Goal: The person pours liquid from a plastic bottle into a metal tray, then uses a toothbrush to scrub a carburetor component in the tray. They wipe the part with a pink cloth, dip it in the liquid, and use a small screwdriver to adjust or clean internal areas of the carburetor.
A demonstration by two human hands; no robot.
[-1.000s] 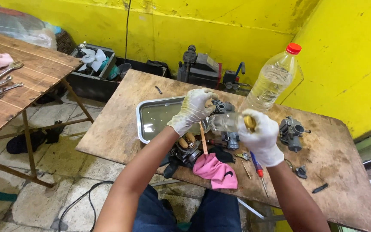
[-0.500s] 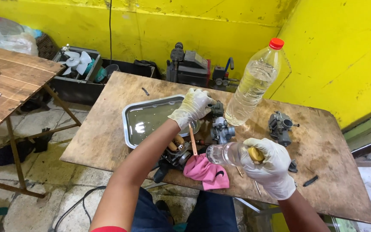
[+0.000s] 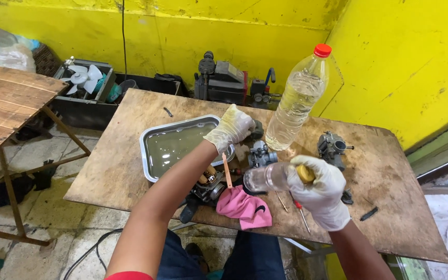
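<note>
My gloved right hand (image 3: 321,191) is curled tight around a small clear glass jar with a yellow lid (image 3: 270,177), lying sideways above the crumpled pink rag (image 3: 242,207). At eleven o'clock from it, my gloved left hand (image 3: 230,129) closes loosely on a dark metal carburettor part (image 3: 256,129) beside the shallow steel tray of murky liquid (image 3: 151,136). Farther, at twelve, stands the tall clear plastic bottle with a red cap (image 3: 297,101).

Yellow painted walls (image 3: 208,26), scuffed; stone-tile floor (image 3: 53,233); worn plywood table (image 3: 390,207); slatted wooden side table (image 3: 6,109); black cable (image 3: 124,36), possibly electrical.
</note>
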